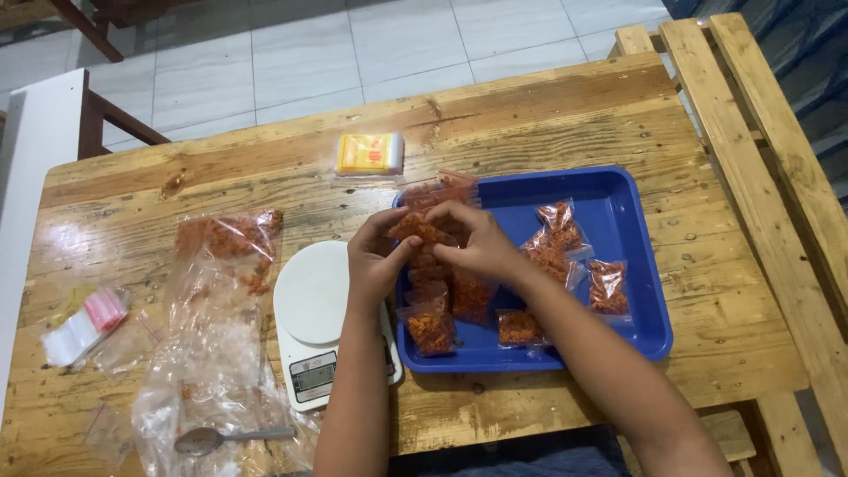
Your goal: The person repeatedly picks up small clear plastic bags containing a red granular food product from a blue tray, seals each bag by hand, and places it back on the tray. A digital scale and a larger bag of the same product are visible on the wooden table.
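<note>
Small clear packet (415,228) of orange-red snacks sits pinched between the left hand (375,261) and right hand (481,247), both grasping it above the blue tray's (649,291) 9 o'clock edge, beside one white kitchen scale (309,305). By judgement, a loose pinch could leave the seal open and spill snacks into the tray or onto the scale. About eight filled packets lie in the tray, some overlapping; at 8 o'clock lie one large snack bag (216,291) and one spoon (208,439), at 12 o'clock one yellow pack (369,153).
</note>
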